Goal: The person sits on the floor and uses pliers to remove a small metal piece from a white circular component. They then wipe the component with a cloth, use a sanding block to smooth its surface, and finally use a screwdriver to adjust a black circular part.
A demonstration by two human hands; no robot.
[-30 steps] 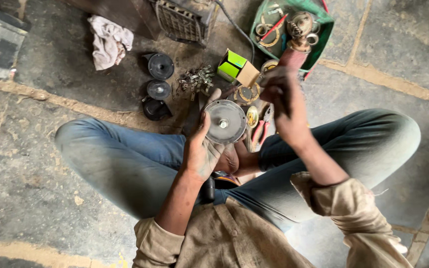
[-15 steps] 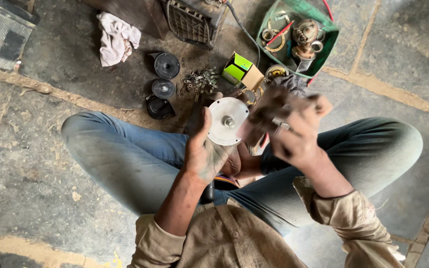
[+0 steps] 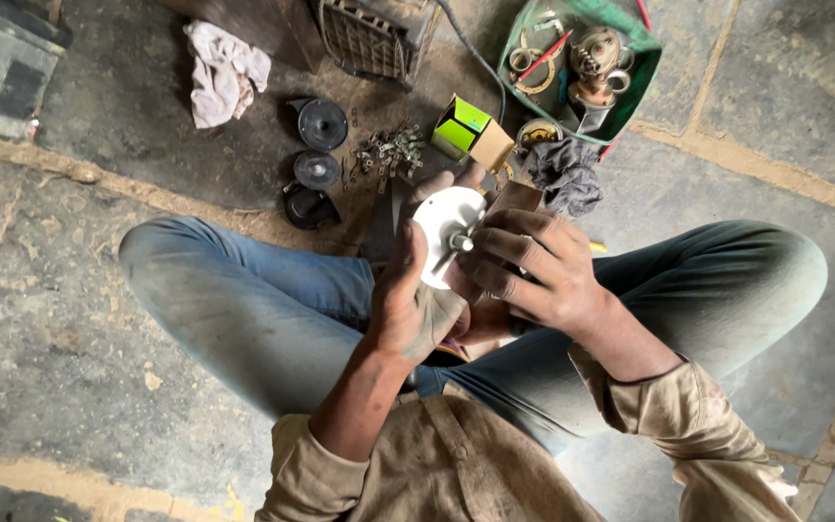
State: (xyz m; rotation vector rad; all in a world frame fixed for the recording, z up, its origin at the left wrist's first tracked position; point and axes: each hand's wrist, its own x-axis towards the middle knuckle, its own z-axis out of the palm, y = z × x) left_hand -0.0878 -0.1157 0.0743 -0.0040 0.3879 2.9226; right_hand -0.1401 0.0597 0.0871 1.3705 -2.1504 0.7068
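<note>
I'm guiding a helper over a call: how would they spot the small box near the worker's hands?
Start at the green tray of metal parts at the top right of the stone floor. Just left of and below its lower corner, beyond the left hand holding the white disc, lies the small cardboard box. Its bright green faces set it apart from the dark round parts and scattered screws on its left.

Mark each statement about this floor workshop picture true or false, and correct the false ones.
1. The left hand holds a white disc with a short shaft. True.
2. The right hand rests on the floor. False: its fingers are at the disc's shaft.
3. A green tray of metal parts lies on the floor. True.
4. The white rag lies inside the tray. False: it lies apart, on the floor.
5. Black discs lie on the floor. True.
</note>
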